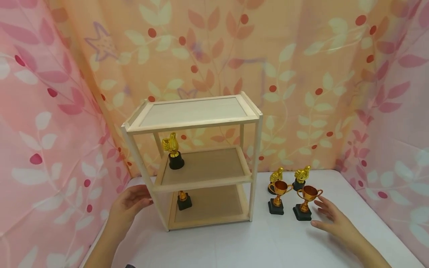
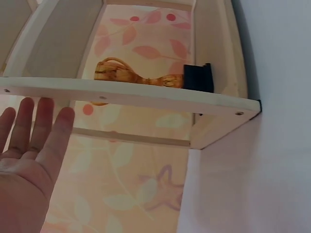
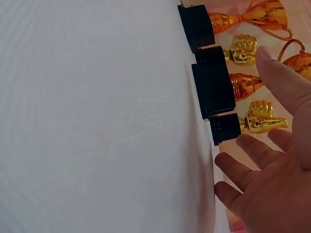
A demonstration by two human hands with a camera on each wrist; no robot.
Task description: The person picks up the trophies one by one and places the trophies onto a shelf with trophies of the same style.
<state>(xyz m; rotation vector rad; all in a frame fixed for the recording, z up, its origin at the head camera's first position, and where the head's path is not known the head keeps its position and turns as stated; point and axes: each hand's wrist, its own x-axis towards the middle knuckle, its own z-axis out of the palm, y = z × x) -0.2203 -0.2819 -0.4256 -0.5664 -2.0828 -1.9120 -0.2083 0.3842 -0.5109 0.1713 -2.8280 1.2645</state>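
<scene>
A pale wooden three-tier shelf (image 1: 204, 186) stands on the white table. My left hand (image 1: 130, 203) is beside its left post, fingers extended toward the frame; in the left wrist view the fingertips (image 2: 65, 114) come right up to the post. On the middle tier, at the left, sits a gold thumbs-up trophy (image 1: 173, 152). A copper-coloured cup trophy (image 1: 183, 201) stands on the bottom tier, its top hidden by the tier above. At the right, my right hand (image 1: 331, 219) is held with spread fingers close beside the nearer right cup trophy (image 1: 305, 201), holding nothing.
Another cup trophy (image 1: 277, 197) stands to the left of that one, with two thumbs-up trophies (image 1: 301, 176) behind them. Patterned cloth walls (image 1: 214, 56) enclose the table (image 1: 234, 249) at the back and sides. A small dark object (image 1: 130, 266) shows at the bottom edge.
</scene>
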